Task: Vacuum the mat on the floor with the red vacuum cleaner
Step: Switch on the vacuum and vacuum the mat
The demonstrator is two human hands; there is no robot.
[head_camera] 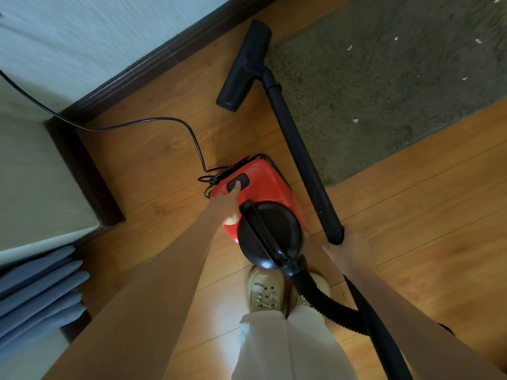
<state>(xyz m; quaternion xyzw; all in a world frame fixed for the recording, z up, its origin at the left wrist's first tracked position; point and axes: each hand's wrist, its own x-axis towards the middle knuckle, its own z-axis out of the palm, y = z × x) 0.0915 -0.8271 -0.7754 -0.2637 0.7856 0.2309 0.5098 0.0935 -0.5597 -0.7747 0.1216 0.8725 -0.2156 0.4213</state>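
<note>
Mat [384, 86]: grey, on the floor at 1 o'clock, well beyond both hands.
Red vacuum cleaner [260, 185]: centre, just under the left hand.
Wand [299, 157]: nozzle at 12 o'clock, by the mat's edge.
Right hand [347, 250]: curled round the wand's lower end.
Left hand [226, 204]: one straight finger apparently pressing the black button [238, 182].

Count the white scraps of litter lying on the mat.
5 clearly visible on the mat: one and another near its far edge, one far right, one mid-right, one nearest. Fainter specks or out-of-frame scraps may exist.
</note>
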